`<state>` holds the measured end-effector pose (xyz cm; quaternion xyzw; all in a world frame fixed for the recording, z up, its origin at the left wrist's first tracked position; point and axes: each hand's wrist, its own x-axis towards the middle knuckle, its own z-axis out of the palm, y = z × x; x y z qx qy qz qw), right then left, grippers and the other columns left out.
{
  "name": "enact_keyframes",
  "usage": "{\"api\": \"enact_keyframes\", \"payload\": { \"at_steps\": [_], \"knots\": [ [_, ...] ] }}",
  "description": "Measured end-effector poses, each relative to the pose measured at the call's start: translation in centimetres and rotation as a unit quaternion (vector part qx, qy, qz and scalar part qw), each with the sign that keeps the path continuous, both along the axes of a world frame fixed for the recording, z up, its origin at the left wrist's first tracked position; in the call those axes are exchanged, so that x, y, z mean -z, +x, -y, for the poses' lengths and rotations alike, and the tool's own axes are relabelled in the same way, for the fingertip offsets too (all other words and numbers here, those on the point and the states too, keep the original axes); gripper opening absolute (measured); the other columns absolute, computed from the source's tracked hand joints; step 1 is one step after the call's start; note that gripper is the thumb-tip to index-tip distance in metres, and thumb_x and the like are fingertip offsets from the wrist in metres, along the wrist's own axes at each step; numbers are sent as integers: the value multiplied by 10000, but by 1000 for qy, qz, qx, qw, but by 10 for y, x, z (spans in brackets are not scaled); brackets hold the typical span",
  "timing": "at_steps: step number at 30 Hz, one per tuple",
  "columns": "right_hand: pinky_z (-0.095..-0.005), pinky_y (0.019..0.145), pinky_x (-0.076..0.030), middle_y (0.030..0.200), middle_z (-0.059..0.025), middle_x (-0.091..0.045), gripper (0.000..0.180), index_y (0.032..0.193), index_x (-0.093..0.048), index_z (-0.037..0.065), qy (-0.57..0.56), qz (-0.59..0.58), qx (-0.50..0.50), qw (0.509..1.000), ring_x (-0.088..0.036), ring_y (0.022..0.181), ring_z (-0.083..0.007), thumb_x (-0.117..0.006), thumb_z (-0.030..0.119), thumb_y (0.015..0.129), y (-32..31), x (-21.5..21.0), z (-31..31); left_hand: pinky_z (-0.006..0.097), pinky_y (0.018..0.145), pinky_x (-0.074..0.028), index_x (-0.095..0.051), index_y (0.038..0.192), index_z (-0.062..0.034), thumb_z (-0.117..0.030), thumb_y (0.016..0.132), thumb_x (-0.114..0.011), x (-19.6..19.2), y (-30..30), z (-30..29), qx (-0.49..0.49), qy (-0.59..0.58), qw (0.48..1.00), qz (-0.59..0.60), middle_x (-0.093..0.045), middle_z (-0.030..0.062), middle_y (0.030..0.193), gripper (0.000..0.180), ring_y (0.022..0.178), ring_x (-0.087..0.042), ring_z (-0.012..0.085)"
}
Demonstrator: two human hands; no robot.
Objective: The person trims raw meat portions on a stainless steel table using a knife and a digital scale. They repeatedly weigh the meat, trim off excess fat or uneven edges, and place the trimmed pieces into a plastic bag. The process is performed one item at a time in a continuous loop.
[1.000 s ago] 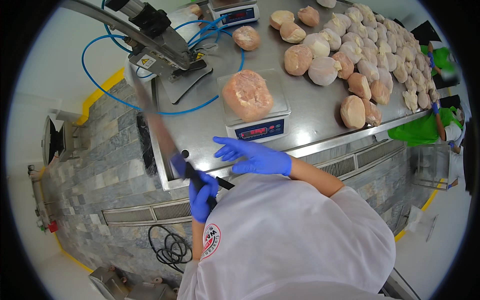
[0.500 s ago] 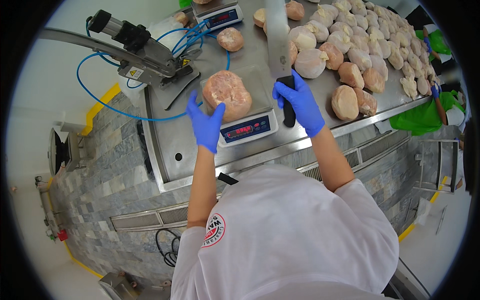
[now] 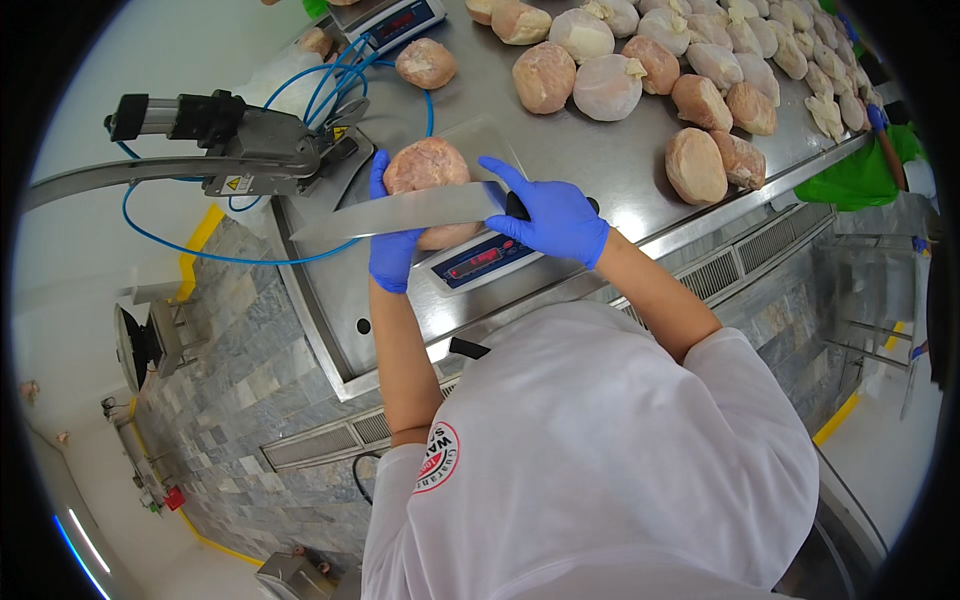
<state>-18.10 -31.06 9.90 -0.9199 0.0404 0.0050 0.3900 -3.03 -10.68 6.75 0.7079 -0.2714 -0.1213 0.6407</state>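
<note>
A round pinkish lump of raw meat (image 3: pixel 430 168) rests on a small digital scale (image 3: pixel 478 262) on the steel table (image 3: pixel 600 150). My left hand (image 3: pixel 390 245), in a blue glove, cups the lump's near left side. My right hand (image 3: pixel 550 215), also gloved in blue, grips the black handle of a long wide knife (image 3: pixel 400 212). The blade lies level, pointing left across the front of the lump and hiding its lower part.
Many more meat lumps (image 3: pixel 690 90) cover the table's far right. A second scale (image 3: pixel 395 20) stands at the back. A metal arm device (image 3: pixel 240 140) with blue hoses (image 3: pixel 200 245) sits left of the scale. A person's green sleeve (image 3: pixel 860 180) is at the right edge.
My right hand drew the knife from low at my left side, raised it over the table, and now holds it level across the lump. My left hand moved onto the lump.
</note>
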Motion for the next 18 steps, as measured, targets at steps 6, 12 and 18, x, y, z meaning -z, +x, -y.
{"api": "enact_keyframes", "payload": {
  "at_steps": [6,12,18],
  "knots": [
    [-433,631,-514,719,-115,-660,799,1511,-276,169,-37,50,-21,998,-641,639,-339,-633,486,872,12,10,4,370,1140,-355,-159,1523,-91,-274,885,-715,-10,4,1,72,-43,993,-81,-328,121,1497,866,1367,-379,243],
    [-432,612,-508,722,-130,-656,776,1494,-325,152,-47,119,-20,992,-628,618,-349,-643,472,863,30,7,-3,370,1148,-335,-204,1523,-88,-258,760,-820,-12,5,0,62,-37,993,-97,-342,106,1503,995,1384,-361,240],
    [-436,611,-506,763,-156,-661,797,1506,-301,141,-72,139,-26,987,-638,645,-359,-640,470,864,40,10,13,383,1163,-291,-219,1539,-88,-207,714,-822,-16,1,-7,95,-13,993,-73,-320,111,1538,1029,1399,-347,246]
  ]
}}
